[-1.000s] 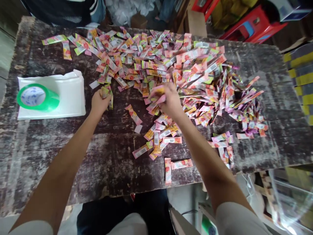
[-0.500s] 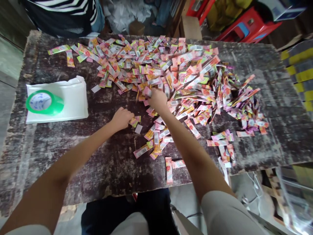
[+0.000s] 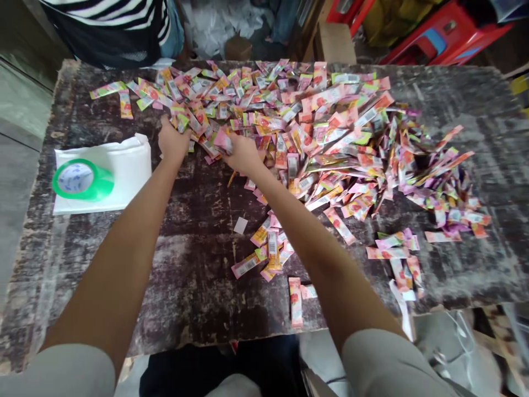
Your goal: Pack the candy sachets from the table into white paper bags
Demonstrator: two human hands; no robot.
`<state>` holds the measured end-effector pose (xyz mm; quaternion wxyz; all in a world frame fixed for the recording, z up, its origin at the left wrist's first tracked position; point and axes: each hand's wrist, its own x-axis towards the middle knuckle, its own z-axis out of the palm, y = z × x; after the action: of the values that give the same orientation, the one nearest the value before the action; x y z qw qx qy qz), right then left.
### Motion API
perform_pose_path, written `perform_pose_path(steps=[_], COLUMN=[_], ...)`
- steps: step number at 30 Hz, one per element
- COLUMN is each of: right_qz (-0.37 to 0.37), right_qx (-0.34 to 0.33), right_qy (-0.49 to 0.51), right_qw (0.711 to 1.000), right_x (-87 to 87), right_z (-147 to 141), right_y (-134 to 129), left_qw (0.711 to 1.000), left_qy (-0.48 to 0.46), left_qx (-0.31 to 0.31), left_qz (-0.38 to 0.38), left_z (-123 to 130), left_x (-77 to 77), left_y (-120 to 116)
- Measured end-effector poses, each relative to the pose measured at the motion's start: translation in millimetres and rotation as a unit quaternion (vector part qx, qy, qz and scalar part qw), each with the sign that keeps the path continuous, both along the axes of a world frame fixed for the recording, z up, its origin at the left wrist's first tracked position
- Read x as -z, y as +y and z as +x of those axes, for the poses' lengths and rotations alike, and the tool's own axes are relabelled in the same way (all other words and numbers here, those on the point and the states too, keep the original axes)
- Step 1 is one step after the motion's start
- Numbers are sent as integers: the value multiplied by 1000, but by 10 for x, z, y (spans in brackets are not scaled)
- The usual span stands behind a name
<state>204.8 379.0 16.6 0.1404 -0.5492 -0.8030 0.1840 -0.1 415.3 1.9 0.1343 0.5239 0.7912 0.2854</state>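
Note:
A broad heap of small printed stick sachets point(image 3: 314, 127), pink, orange and green, covers the middle and back of the worn dark table point(image 3: 194, 275). At the heap's left edge my left hand point(image 3: 172, 138) is closed around a few sachets, a green and yellow one showing at its fingertips. My right hand point(image 3: 243, 153), a little to the right, pinches a pink sachet point(image 3: 223, 140) just above the pile. How many sachets each hand holds is hidden by the fingers. A small white paper square point(image 3: 240, 225) lies in front of the hands.
On the left, a roll of green tape point(image 3: 99, 184) rests on a white packet point(image 3: 132, 165). Loose sachets point(image 3: 296, 302) lie near the front edge, with more at the right. Across the table is a person in a striped top point(image 3: 111, 27); a red stool point(image 3: 446, 33) stands behind.
My left hand has moved away from me to the heap's left edge, keeping sachets in it. My right hand has shifted left with a pink sachet. The view has turned slightly.

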Motion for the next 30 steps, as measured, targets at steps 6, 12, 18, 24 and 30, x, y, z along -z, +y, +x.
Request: perform_pose_path(steps=[6, 12, 18, 24, 30], right_qz=[-3, -51, -146, -212, -228], right_qx=[0, -178, -137, 138, 176], right_qy=[-90, -121, -6, -155, -172], right_qw=[996, 975, 980, 955, 942], right_x=[294, 274, 150, 108, 176], right_z=[-329, 272, 915, 698, 367], right_y=[-85, -1165, -1957, -1967, -1884], left_qw=[992, 962, 958, 983, 949], left_qy=[50, 125, -3, 15, 86], left_qx=[61, 176, 233, 98, 172], left_qz=[-99, -169, -168, -156, -251], left_z=[94, 299, 96, -99, 308], left_x=[209, 172, 173, 29, 55], left_y=[72, -1294, -2721, -2635, -2093])
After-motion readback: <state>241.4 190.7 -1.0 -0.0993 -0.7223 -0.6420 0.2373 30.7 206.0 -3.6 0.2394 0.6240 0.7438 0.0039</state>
